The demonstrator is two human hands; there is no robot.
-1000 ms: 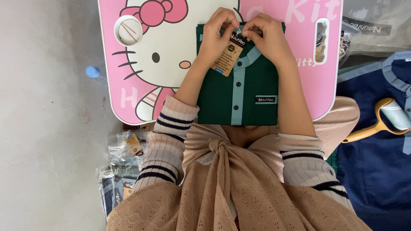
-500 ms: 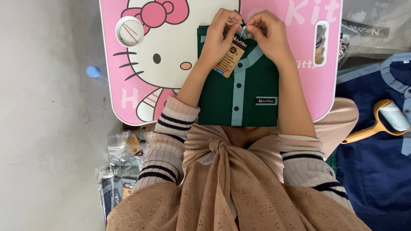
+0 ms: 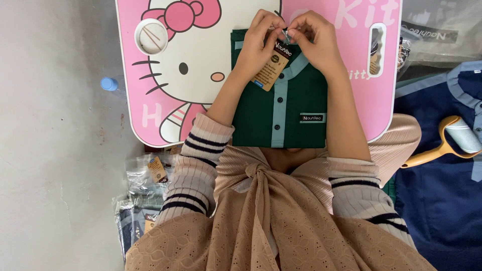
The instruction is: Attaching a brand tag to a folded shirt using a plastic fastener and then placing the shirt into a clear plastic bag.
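Now, left hand (image 3: 258,42): fingers pinched on the brown tag (image 3: 271,68).
Right hand (image 3: 314,37): fingertips pinched together at the tag's top.
Below: folded green shirt (image 3: 281,115) on pink table (image 3: 165,115).

You wore beige ribbed knit sleeves (image 3: 198,165) with dark navy stripe bands near cuffs, cuffs pushed back to mid-forearm. Right sleeve (image 3: 359,193) at 4 o'clock matched: same ribbing, same dark bands. Over it, tan eyelet-patterned scarf (image 3: 281,231) draped across shoulders and chest at 6 o'clock, knotted at centre. Beneath, pleated beige garment (image 3: 401,140) spread toward 3 o'clock. Left hand (image 3: 258,42), right hand (image 3: 314,40) were bare, ungloved.
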